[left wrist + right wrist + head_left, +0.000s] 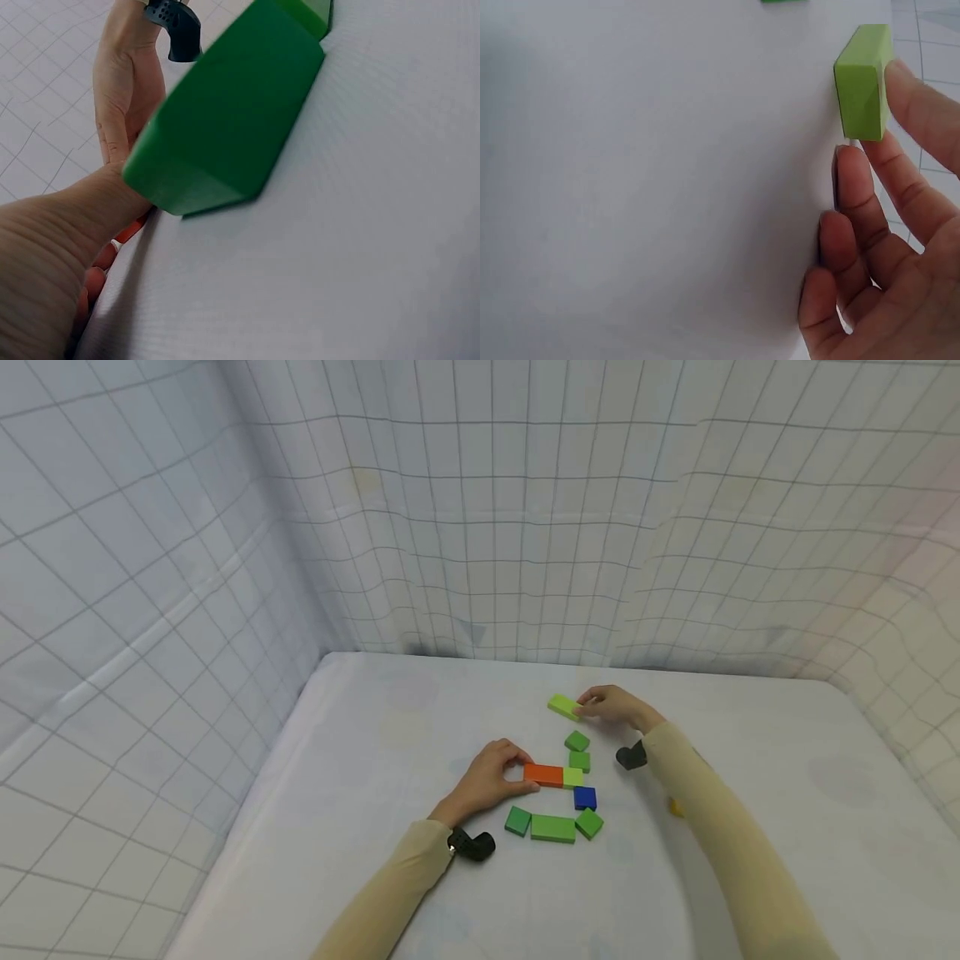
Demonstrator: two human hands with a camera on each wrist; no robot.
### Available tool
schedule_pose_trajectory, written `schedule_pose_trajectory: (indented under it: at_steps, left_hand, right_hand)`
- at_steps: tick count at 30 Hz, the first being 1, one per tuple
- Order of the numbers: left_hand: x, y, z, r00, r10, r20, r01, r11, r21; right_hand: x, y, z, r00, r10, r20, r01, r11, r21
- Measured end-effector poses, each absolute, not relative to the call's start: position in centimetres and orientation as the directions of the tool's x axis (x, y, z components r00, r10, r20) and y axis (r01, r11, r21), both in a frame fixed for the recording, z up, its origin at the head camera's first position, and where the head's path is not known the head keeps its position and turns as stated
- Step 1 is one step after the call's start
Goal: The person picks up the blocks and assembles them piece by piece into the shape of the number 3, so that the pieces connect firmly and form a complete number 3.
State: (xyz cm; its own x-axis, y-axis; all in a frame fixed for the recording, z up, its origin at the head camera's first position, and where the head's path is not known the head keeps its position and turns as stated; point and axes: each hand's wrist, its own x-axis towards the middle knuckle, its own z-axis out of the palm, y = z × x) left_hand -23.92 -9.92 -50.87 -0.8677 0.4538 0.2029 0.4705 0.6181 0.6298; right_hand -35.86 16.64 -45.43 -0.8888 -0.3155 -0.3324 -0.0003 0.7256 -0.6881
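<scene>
My left hand [491, 777] holds the left end of a flat orange-red block [546, 775] between thumb and fingers. That block's right end meets a small yellow-green block [573, 777]. Farther back, my right hand [611, 705] pinches one end of a long lime-green block [562, 706]. In the right wrist view, thumb and forefinger grip the lime block [861, 90], and the other fingers curl beneath. A dark green block [225, 112] looms large in the left wrist view and hides part of the left hand's work.
Two green blocks [577, 741] lie between the hands. A blue block [585, 798] sits below the yellow-green one. Nearest me, a long green block [552, 828] has a green square [589, 823] and a dark green one [517, 821] beside it. Something yellow [677, 807] shows beside my right forearm.
</scene>
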Motion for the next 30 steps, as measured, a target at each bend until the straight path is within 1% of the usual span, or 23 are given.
schedule_pose_trajectory:
  at_steps: [9, 15, 23, 30]
  left_hand:
    - [-23.9, -10.1, -50.8, -0.864, 0.453, 0.221, 0.481, 0.613, 0.627]
    - [-23.9, -10.1, -50.7, -0.871, 0.450, 0.198, 0.465, 0.626, 0.626]
    - [-23.8, -10.1, -50.8, -0.869, 0.448, 0.209, 0.471, 0.621, 0.627]
    - [-23.8, -10.0, -50.7, -0.862, 0.459, 0.216, 0.483, 0.609, 0.629]
  right_hand:
    - [-35.8, 16.0, -45.5, -0.882, -0.357, -0.307, -0.036, 0.701, -0.712]
    - [-35.6, 15.6, -45.7, -0.880, -0.347, -0.326, -0.010, 0.698, -0.716]
    - [-35.3, 15.2, -46.2, -0.865, -0.366, -0.344, 0.000, 0.686, -0.728]
    - [-35.0, 15.1, -46.5, -0.847, -0.413, -0.335, -0.055, 0.694, -0.717]
